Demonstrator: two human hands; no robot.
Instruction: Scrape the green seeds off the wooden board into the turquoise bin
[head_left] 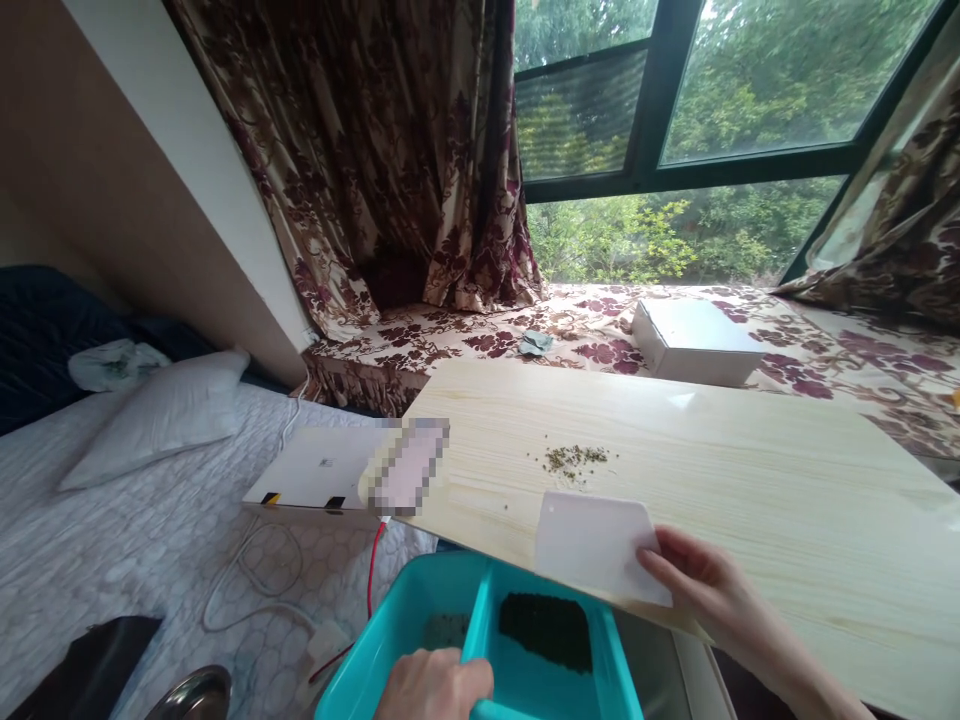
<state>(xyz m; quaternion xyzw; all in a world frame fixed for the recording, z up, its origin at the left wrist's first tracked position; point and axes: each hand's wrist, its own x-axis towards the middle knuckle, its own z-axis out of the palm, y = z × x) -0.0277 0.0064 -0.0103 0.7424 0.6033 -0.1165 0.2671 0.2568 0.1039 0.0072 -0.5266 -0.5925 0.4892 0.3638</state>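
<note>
My right hand [694, 575] pinches the right end of a white plastic dough scraper [596, 545], which lies close to the tabletop near its front edge. Just beyond the scraper is a loose scatter of small greenish-brown grains [574, 460]. Below the table edge, my left hand [435, 685] is closed on the divider of a teal two-compartment bin [409, 600]. Dark, small-grained material [547, 630] fills part of the bin's right compartment. A little greyish material [446, 630] lies in the left one, partly hidden by the divider and hand.
The pale wooden table [750, 470] stretches to the right. A blurred-out pinkish object [409, 465] sits at its left corner, beside a white box [319, 465] on the bed. Another white box [697, 340] rests on the window ledge. A red cable [373, 570] hangs beside the bin.
</note>
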